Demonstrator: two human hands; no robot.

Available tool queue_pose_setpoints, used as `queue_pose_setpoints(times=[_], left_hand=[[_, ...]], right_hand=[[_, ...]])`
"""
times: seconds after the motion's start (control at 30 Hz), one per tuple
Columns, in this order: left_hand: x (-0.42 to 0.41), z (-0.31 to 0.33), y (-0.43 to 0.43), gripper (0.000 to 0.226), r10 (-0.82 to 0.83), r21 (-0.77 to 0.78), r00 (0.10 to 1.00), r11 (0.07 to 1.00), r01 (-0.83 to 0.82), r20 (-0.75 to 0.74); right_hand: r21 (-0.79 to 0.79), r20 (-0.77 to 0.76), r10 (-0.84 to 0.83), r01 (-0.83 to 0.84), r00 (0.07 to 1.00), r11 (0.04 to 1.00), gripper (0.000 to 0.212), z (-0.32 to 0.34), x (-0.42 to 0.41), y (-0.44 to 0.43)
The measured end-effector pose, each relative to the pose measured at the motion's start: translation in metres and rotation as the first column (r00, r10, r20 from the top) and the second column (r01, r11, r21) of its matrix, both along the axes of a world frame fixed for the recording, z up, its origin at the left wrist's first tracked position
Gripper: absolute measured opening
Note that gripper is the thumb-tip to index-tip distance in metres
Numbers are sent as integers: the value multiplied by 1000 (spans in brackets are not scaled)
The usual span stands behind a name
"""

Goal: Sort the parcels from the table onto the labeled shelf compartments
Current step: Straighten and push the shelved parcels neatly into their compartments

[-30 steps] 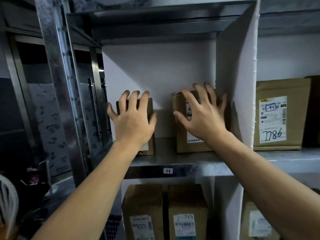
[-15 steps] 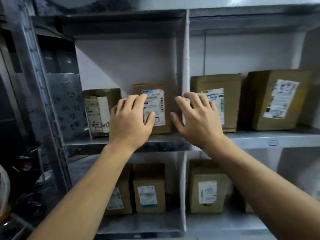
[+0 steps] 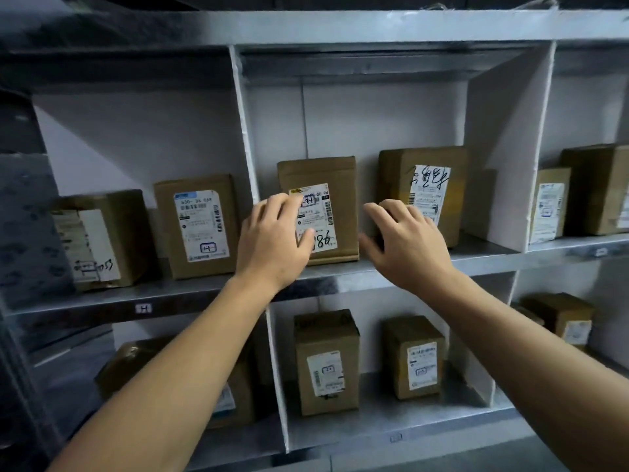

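Left grip point(image 3: 272, 240) and right grip point(image 3: 406, 248) loose, perhaps against parcel point(image 3: 318, 172).

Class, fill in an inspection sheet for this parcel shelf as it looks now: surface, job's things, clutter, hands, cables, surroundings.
Surface: metal shelf, split into compartments by white dividers; tag H sits under the upper left compartment.
Job's things: brown parcels in every visible compartment. The upper middle one holds the parcel marked 986 and the scribbled-label parcel, standing apart.
Clutter: nothing seen.
Hands: left hand open, in front of the parcel marked 986. Right hand open, in front of the scribbled-label parcel. Neither grips anything; contact cannot be told.
Cables: nothing seen.
Surroundings: white back wall; dark area left of the shelf, unclear.
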State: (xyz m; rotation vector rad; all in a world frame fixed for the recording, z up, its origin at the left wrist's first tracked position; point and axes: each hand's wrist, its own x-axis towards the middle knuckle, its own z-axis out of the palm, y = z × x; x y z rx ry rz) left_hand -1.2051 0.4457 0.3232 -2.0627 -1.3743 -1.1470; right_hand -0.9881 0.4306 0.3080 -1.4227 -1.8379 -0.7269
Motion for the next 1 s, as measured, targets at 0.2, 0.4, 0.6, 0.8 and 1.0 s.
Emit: queue_pose_setpoints(times=[0.2, 0.4, 0.6, 0.8, 1.0], left_hand=[[16, 28, 53, 54, 35, 51, 999, 998, -36, 23], [32, 40, 89, 60, 68, 43, 989, 996, -74, 132], [33, 48, 104, 64, 100, 55, 974, 992, -114, 203], [34, 38, 115, 63, 46, 21, 973, 998, -52, 227], [36, 40, 120, 65, 72, -19, 971, 997, -70, 227]], right_hand=[[19, -51, 81, -80, 995, 997, 45, 35, 8, 47], [35, -189, 168, -164, 968, 986, 56, 63, 0, 105], [49, -370, 319, -325, 873, 945, 58, 68, -5, 138], [80, -444, 454, -471, 772, 879, 52, 55, -3, 150], [79, -475, 483, -511, 735, 856, 53, 55, -1, 161]])
